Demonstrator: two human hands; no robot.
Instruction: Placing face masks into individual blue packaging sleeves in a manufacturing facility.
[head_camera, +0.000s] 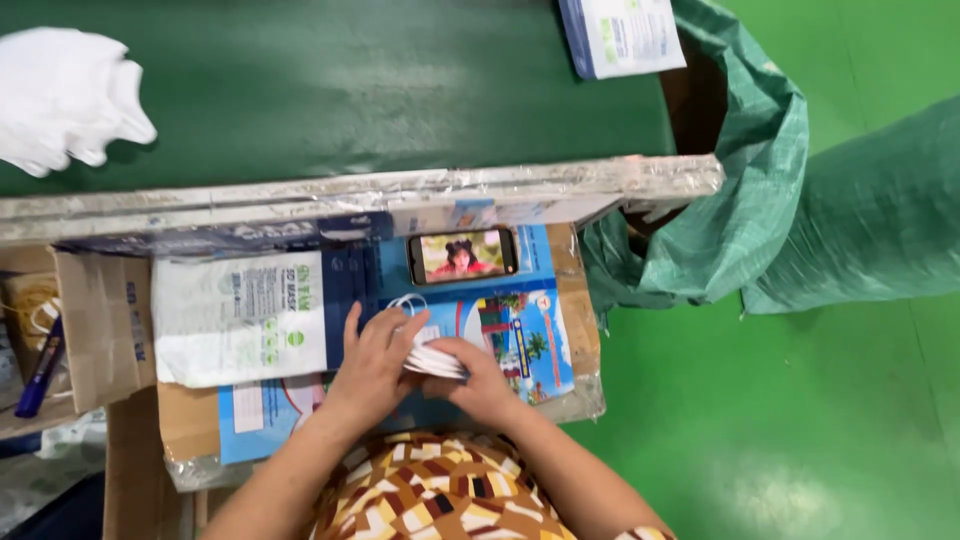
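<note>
Here both hands, left hand and right hand, are pinching the white mask stack between them; squaring edges evenly is seeming advisable.

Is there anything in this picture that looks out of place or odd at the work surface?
Yes. A phone lies on the work surface with its screen lit and playing a picture, just beyond the left hand and right hand holding white masks.

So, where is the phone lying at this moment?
In the head view, the phone lies flat near the centre, on the blue printed sheet, just beyond both hands.
</note>
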